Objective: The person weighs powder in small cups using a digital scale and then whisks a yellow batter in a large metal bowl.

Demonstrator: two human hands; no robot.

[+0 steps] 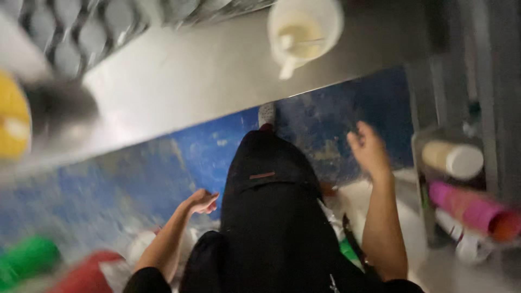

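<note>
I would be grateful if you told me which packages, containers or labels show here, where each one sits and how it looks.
Cream cup stack: right shelf, lying sideways, white end cap.
Pink cup stack: just below it, sideways, orange end.
White jug: on the steel counter, top, round, pale liquid inside.
Yellow container: left edge, blurred.
No labels or screens can be made out; both hands hold nothing.

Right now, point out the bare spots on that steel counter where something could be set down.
Free: the steel counter between the white jug and the yellow object. Crowded: the right-side rack with the pink cup stack. Both hands, left hand and right hand, are empty.
</note>
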